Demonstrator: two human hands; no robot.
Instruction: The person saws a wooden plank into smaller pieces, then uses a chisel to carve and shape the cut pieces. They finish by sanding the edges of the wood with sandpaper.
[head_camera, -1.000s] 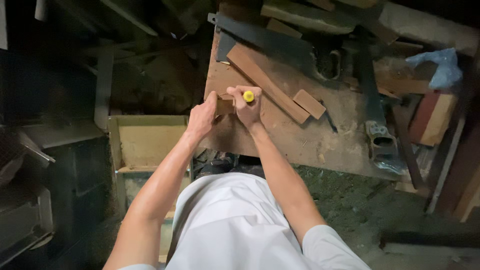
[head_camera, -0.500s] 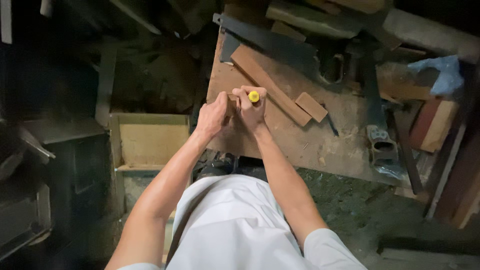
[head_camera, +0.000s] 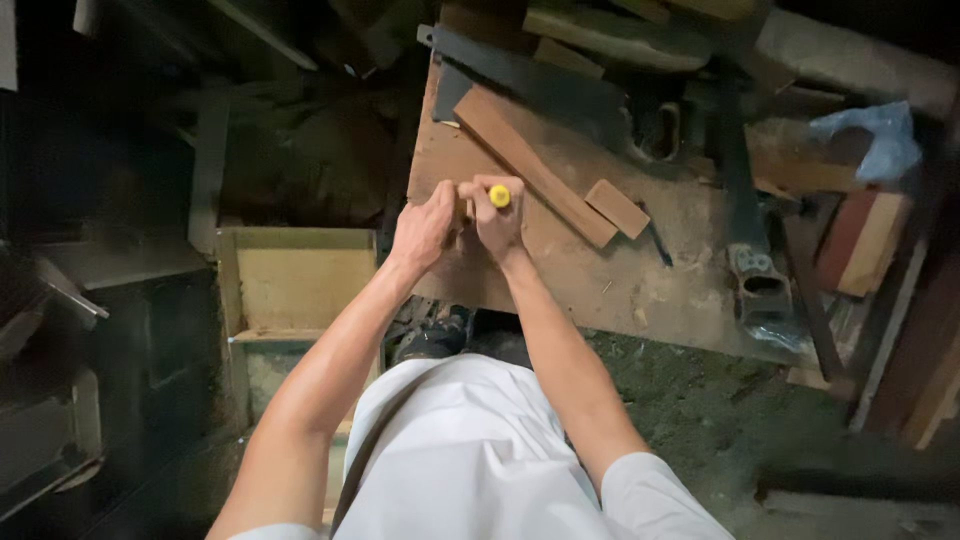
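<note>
Likely workshop — workbench (head_camera: 640, 290), wood offcuts (head_camera: 617, 208)

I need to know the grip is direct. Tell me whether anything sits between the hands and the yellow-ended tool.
Nothing visible does. The right hand is closed directly around the yellow-ended tool, and the left hand presses in beside it over the workbench. The long wooden strip and small wooden block lie off to the right, clear of both hands.

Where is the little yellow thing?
In the head view, the yellow-tipped tool is gripped in the right hand, beside the left hand, over the wooden workbench.
</note>
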